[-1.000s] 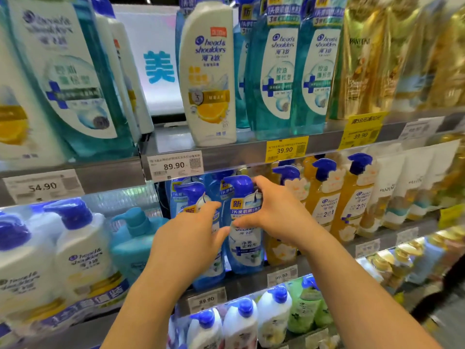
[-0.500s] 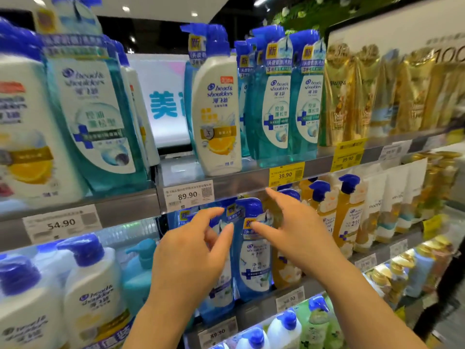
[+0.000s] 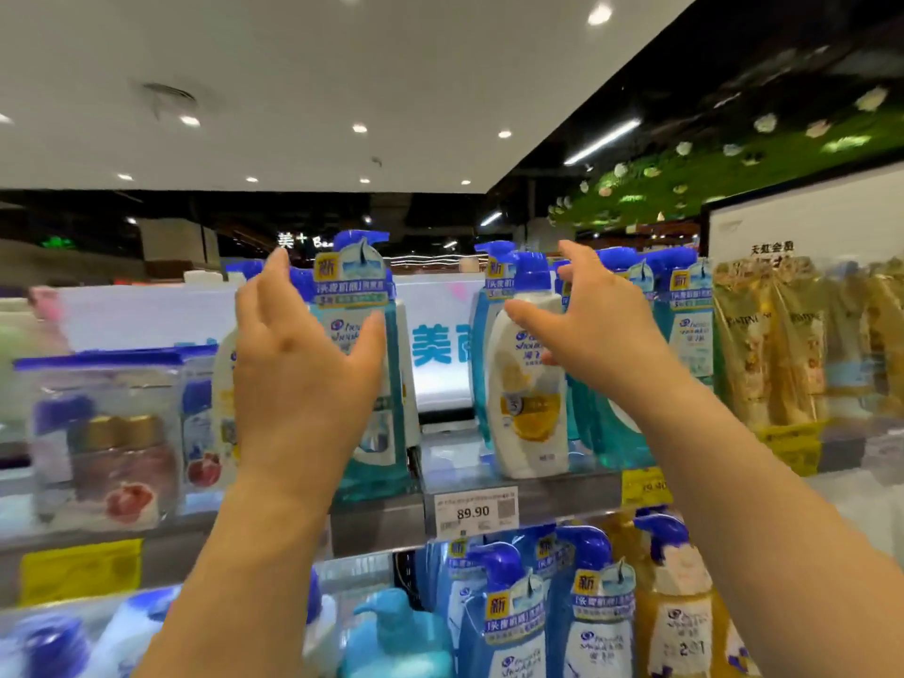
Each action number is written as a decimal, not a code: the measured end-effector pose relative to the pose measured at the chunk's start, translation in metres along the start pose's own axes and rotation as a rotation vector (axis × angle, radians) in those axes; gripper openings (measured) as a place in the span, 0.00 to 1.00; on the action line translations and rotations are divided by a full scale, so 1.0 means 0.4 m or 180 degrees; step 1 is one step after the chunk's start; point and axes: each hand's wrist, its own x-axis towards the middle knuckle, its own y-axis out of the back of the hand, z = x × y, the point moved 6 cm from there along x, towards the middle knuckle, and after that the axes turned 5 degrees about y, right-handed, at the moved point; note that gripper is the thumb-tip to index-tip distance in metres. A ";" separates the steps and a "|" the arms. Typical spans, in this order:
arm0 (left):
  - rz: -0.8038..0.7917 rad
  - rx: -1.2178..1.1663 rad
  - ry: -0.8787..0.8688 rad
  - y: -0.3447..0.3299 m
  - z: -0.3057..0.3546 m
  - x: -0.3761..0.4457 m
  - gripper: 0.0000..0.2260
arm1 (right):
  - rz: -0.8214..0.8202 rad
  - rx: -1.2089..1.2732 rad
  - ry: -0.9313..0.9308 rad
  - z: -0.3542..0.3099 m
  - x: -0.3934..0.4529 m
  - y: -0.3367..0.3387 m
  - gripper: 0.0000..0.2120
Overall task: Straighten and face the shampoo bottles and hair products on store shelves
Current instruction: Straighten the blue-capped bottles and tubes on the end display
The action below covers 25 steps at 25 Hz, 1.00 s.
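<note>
Nearest, at the bottom edge: a lower shelf of blue-capped pump bottles [image 3: 504, 623], a teal pump bottle [image 3: 398, 643] to their left and a gold-bodied bottle [image 3: 680, 628] to their right, all upright. Just above, the metal shelf edge [image 3: 372, 526] with a white price tag [image 3: 475, 512] reading 89.90, a yellow tag [image 3: 80, 570] further left and another yellow tag [image 3: 644, 485] to the right, blurred. Rising from below, two bare forearms. Left hand [image 3: 298, 379] open, fingers spread and pointing up, back of the hand to the camera, in front of a teal shampoo bottle [image 3: 376, 384] with a blue pump top and a label collar; contact with it not clear, thumb beside its label. Right hand [image 3: 601, 335] likewise open, fingers splayed, thumb tip at or just beside the shoulder of a white shampoo bottle [image 3: 531, 398] with a yellow lemon label and blue pump, standing upright near the front of the upper shelf; not closed on anything. Behind the right hand, more teal bottles [image 3: 685, 330] in a row, partly hidden. Further right, gold refill pouches [image 3: 782, 345], blurred. Far left on the same shelf, a clear plastic gift pack [image 3: 107, 433] holding gold-capped jars, blurred. Beyond the bottles, a lit white sign panel [image 3: 435, 345] with blue characters. Farthest, a white ceiling [image 3: 342, 80] with recessed spotlights and a green wall of artificial flowers [image 3: 734, 168] to the upper right.
</note>
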 end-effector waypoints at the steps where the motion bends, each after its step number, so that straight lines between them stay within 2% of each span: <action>1: -0.0105 0.0155 0.0138 -0.009 -0.008 0.023 0.38 | -0.0142 -0.0064 -0.0135 0.001 0.029 -0.009 0.43; 4: -0.0503 0.0624 0.0388 -0.045 -0.036 0.075 0.40 | -0.0401 -0.0205 -0.0409 0.008 0.083 -0.028 0.43; 7: -0.0912 0.1036 0.0439 -0.087 -0.052 0.093 0.31 | -0.0376 -0.0363 -0.0392 0.007 0.100 -0.045 0.35; 10: -0.1046 0.1352 0.0461 -0.113 -0.056 0.097 0.34 | -0.0444 -0.0531 -0.0364 0.009 0.095 -0.053 0.25; 15: -0.1049 0.1290 0.0387 -0.112 -0.043 0.119 0.35 | -0.0692 0.0213 -0.0456 0.014 0.057 -0.039 0.17; 21: -0.1218 0.1278 0.0264 -0.106 -0.012 0.137 0.32 | -0.0210 0.1096 -0.0208 0.013 0.045 0.049 0.12; 25: -0.1068 0.0749 0.0212 -0.135 0.039 0.132 0.29 | -0.0013 0.1318 -0.0179 0.018 0.083 0.145 0.13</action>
